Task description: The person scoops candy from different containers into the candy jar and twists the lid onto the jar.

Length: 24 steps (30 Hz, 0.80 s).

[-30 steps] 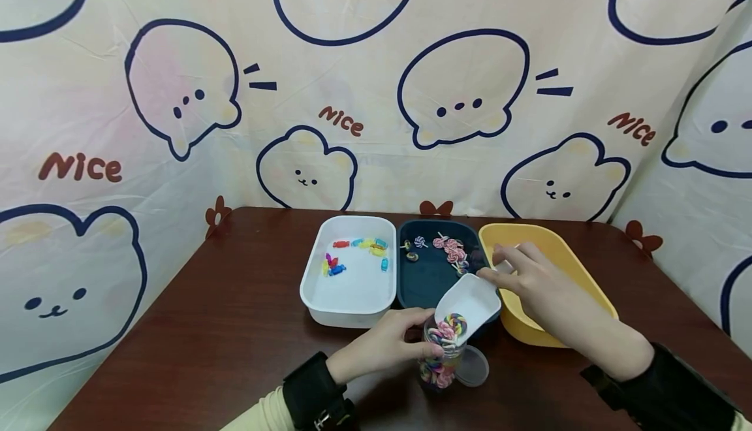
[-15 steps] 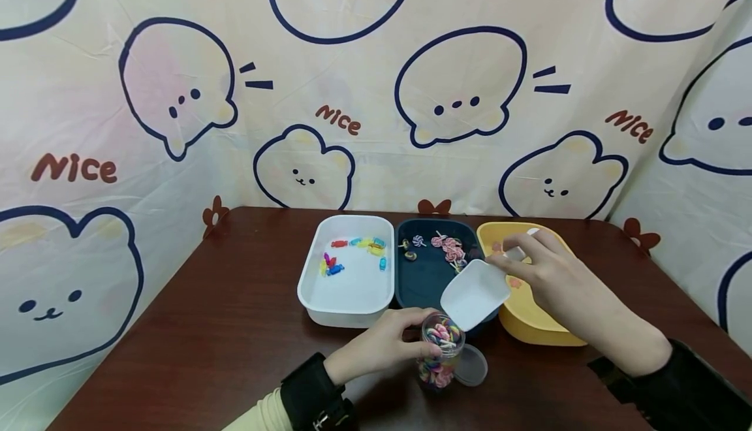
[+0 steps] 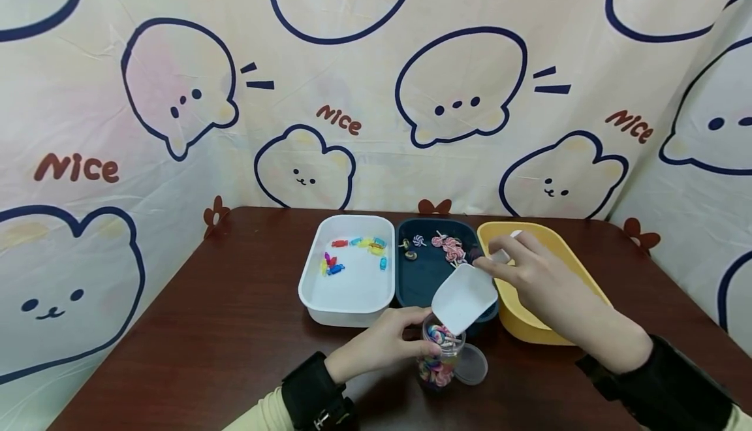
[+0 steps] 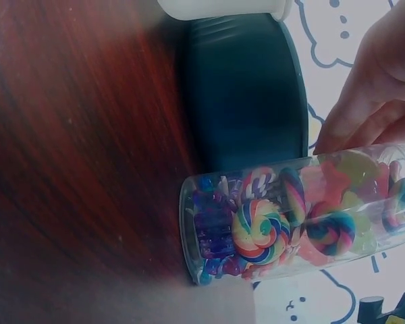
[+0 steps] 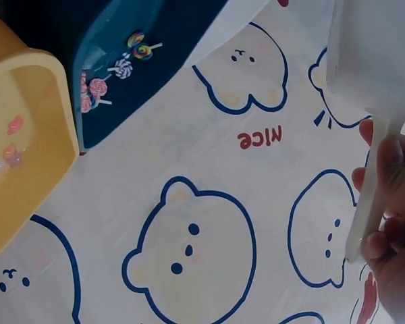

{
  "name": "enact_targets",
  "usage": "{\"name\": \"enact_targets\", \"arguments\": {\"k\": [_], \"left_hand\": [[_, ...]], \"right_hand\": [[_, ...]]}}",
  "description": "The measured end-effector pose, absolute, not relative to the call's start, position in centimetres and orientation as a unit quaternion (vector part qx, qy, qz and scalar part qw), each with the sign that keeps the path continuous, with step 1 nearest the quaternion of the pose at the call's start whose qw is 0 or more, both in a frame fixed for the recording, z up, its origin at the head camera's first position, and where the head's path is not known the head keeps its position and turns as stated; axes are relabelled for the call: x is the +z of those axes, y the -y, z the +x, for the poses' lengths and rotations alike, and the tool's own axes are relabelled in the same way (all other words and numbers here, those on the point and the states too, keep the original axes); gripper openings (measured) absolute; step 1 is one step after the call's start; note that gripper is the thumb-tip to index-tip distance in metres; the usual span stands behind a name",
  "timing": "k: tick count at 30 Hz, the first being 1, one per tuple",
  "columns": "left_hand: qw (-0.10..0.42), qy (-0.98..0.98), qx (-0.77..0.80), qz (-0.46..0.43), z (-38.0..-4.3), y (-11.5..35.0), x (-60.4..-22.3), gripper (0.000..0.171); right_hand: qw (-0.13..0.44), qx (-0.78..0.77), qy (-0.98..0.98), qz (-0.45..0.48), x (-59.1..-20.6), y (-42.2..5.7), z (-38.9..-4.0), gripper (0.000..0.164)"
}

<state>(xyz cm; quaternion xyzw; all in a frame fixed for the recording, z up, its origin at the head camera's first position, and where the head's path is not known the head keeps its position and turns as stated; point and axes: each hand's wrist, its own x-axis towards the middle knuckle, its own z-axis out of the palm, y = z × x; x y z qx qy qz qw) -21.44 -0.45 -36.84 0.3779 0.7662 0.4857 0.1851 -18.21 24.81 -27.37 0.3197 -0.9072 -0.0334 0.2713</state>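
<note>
Your left hand point(image 3: 382, 346) wraps its fingers around a small clear jar point(image 3: 439, 360) standing upright on the dark wooden surface point(image 3: 223, 333), steadying it so it cannot tip. The jar is nearly full of tiny swirled lollipops point(image 4: 260, 229) and other colourful sweets. Its clear lid point(image 3: 472, 366) lies flat on the surface, touching the jar's right side.

Your right hand point(image 3: 529, 274) pinches the handle of a white scoop point(image 3: 464, 297), tilting it down so the wide mouth sits just over the jar's opening. From this angle the scoop looks empty.

Behind the jar, three trays stand side by side. The white tray point(image 3: 348, 274) on the left holds a few wrapped sweets. The dark blue tray point(image 3: 429, 268) in the middle holds more lollipops. The yellow tray point(image 3: 558, 287) on the right, partly under your right forearm, holds a few pale pieces.
</note>
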Motion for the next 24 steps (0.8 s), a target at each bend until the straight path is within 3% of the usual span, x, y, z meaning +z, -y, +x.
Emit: {"name": "enact_targets", "arguments": {"k": [8,15,21,24], "left_hand": [[0.169,-0.777,0.461,0.393,-22.0,1.2,-36.5,0.038],[0.059,-0.813,0.433,0.384,-23.1,4.6,-36.1,0.025],[-0.061,-0.893,0.372,0.248,-24.3,8.4,-35.4,0.017],[-0.078,-0.935,0.308,0.159,-25.5,9.9,-35.3,0.021]], "right_hand": [[0.255,-0.038,0.915,0.309,-26.6,-23.5,-19.6,0.045],[0.222,-0.045,0.911,0.344,-26.3,-19.6,-21.6,0.023],[0.173,-0.099,0.906,0.372,-26.5,-15.8,-24.1,0.015],[0.123,-0.144,0.904,0.383,-26.9,-13.6,-25.4,0.015]]}}
